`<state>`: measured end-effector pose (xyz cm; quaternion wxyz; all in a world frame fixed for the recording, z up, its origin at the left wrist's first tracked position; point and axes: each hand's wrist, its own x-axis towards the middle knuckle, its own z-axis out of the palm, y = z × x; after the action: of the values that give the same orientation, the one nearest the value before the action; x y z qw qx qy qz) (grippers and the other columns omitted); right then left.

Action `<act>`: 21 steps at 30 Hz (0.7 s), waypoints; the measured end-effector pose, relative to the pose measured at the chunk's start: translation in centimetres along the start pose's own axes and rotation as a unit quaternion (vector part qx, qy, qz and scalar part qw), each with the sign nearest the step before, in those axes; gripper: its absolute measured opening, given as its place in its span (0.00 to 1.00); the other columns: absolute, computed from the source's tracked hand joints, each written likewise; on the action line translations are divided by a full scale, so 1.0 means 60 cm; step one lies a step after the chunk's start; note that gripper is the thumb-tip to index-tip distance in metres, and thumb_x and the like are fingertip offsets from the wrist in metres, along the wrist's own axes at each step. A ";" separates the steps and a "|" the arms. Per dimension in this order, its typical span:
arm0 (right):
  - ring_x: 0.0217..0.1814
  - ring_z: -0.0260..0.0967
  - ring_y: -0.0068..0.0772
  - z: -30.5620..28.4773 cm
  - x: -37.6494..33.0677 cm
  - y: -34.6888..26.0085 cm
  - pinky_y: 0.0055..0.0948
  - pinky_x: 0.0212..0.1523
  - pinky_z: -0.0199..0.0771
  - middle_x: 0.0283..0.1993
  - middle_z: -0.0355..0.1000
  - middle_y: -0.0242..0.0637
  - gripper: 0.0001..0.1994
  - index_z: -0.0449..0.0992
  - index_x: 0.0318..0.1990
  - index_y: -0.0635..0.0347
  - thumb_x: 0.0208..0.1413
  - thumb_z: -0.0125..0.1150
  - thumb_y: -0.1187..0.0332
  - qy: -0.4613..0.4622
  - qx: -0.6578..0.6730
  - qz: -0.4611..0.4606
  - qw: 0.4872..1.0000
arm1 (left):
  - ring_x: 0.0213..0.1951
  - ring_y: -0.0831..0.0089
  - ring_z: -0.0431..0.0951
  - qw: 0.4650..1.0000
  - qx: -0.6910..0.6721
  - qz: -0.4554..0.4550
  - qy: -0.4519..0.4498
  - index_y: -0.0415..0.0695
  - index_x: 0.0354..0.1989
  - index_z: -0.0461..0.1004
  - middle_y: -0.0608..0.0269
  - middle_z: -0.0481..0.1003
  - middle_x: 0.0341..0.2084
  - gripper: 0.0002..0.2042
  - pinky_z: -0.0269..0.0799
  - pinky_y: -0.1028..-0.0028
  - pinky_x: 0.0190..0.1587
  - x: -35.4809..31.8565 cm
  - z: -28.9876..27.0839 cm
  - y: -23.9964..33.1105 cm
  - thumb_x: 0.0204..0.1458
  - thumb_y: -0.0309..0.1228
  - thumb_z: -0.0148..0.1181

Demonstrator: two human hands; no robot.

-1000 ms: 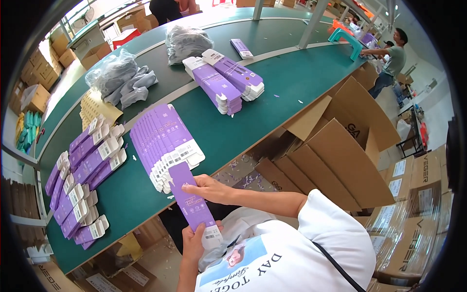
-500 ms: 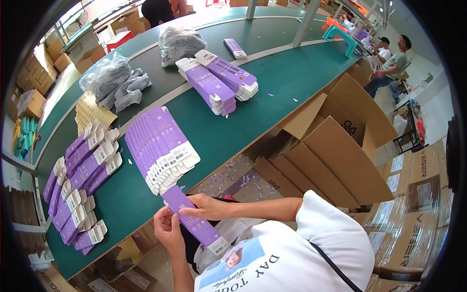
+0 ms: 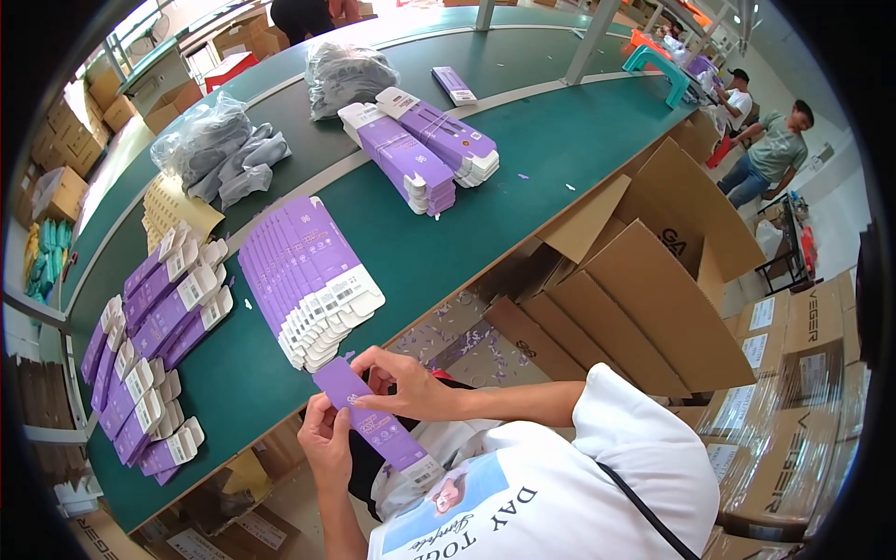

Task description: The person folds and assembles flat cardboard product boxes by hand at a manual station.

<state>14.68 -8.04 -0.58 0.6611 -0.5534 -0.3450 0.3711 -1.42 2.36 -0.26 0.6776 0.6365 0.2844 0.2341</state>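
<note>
I hold a flat purple carton [image 3: 371, 422] with a white end flap, just off the near edge of the green table [image 3: 560, 140]. My left hand [image 3: 325, 439] grips its left side from below. My right hand [image 3: 401, 378] pinches its upper end with the fingers. Right above my hands, a fanned row of flat purple cartons [image 3: 303, 275] lies on the table.
Folded purple cartons [image 3: 154, 345] lie overlapped at the left. Two purple carton stacks [image 3: 420, 154] and grey bagged items [image 3: 224, 149] sit farther back. Open brown cardboard boxes [image 3: 644, 289] stand to my right. Other people [image 3: 775, 149] are at the far right.
The carton has come away from the fanned row toward my chest. My left hand rose from under its lower end to its left side; my right hand now pinches its top.
</note>
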 end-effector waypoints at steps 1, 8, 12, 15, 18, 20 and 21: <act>0.31 0.61 0.22 -0.005 0.003 0.000 0.23 0.31 0.62 0.38 0.73 0.32 0.06 0.74 0.38 0.62 0.61 0.62 0.69 -0.018 -0.028 -0.003 0.999 | 0.38 0.78 0.69 1.000 0.008 0.007 -0.005 0.36 0.47 0.75 0.64 0.72 0.42 0.10 0.67 0.81 0.43 0.002 -0.001 0.001 0.57 0.16 0.55; 0.32 0.63 0.23 -0.028 0.014 0.007 0.22 0.32 0.63 0.41 0.72 0.34 0.03 0.76 0.32 0.65 0.57 0.63 0.76 -0.109 -0.125 -0.039 0.985 | 0.40 0.76 0.69 1.000 -0.018 -0.022 -0.009 0.36 0.44 0.76 0.63 0.71 0.42 0.08 0.67 0.79 0.45 -0.012 0.009 0.012 0.56 0.18 0.58; 0.33 0.63 0.24 -0.016 0.032 0.002 0.22 0.32 0.63 0.42 0.72 0.35 0.03 0.76 0.30 0.65 0.55 0.64 0.77 -0.081 -0.147 -0.113 0.979 | 0.41 0.73 0.70 0.995 0.071 0.049 0.049 0.36 0.41 0.77 0.62 0.71 0.42 0.06 0.67 0.77 0.46 0.000 0.009 0.009 0.55 0.19 0.61; 0.33 0.63 0.25 -0.010 0.054 -0.001 0.22 0.32 0.64 0.41 0.71 0.36 0.03 0.77 0.30 0.64 0.53 0.66 0.77 -0.060 -0.198 -0.204 0.957 | 0.42 0.71 0.70 0.982 0.141 0.077 0.101 0.36 0.39 0.78 0.61 0.71 0.42 0.06 0.67 0.75 0.47 -0.011 0.004 0.010 0.53 0.20 0.62; 0.33 0.63 0.24 -0.004 0.035 0.010 0.22 0.31 0.64 0.40 0.71 0.34 0.03 0.78 0.30 0.64 0.52 0.67 0.78 -0.083 -0.211 -0.105 0.968 | 0.43 0.69 0.70 0.957 0.231 0.126 0.118 0.36 0.36 0.78 0.60 0.71 0.42 0.06 0.68 0.73 0.48 -0.008 -0.001 0.004 0.50 0.21 0.65; 0.32 0.62 0.23 0.004 0.033 0.010 0.21 0.30 0.64 0.38 0.70 0.32 0.03 0.78 0.31 0.65 0.51 0.67 0.78 -0.105 -0.157 -0.027 0.982 | 0.43 0.67 0.71 0.943 0.274 0.142 0.125 0.36 0.36 0.78 0.60 0.70 0.42 0.08 0.68 0.69 0.49 -0.015 -0.011 0.002 0.47 0.21 0.67; 0.28 0.58 0.21 0.000 0.039 0.014 0.20 0.28 0.61 0.34 0.68 0.30 0.02 0.79 0.30 0.64 0.52 0.67 0.78 -0.100 -0.152 -0.054 0.982 | 0.43 0.67 0.71 0.938 0.274 0.162 0.137 0.37 0.41 0.78 0.60 0.70 0.42 0.13 0.69 0.70 0.47 -0.010 -0.006 0.001 0.45 0.21 0.68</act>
<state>15.72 -5.89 -1.30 0.5505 -0.5880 -0.4915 0.3311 -2.11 2.24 -0.18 0.3841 0.7966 0.3208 0.3391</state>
